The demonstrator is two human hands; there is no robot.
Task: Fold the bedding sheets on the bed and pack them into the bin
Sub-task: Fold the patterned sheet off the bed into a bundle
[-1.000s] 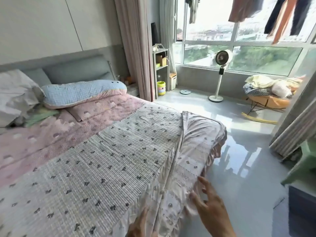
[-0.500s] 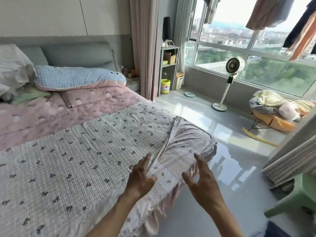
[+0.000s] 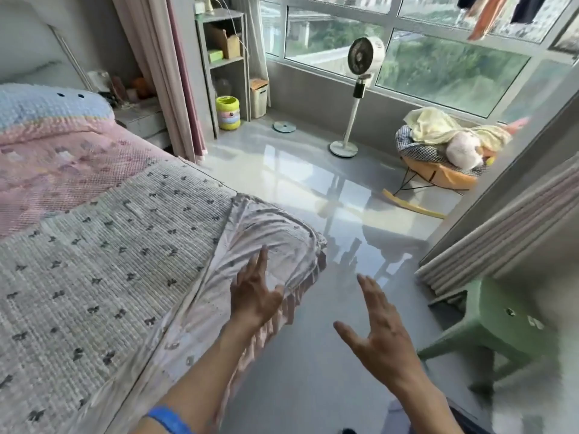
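I find no readable text, label, brand or number anywhere in my view; any print on the boxes on the shelf [image 3: 224,45] is too blurred.

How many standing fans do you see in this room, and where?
1. The white pedestal fan with a round base stands on the grey floor below the window, between the grey shelf unit and the orange rocking chair. Others may be outside the view.
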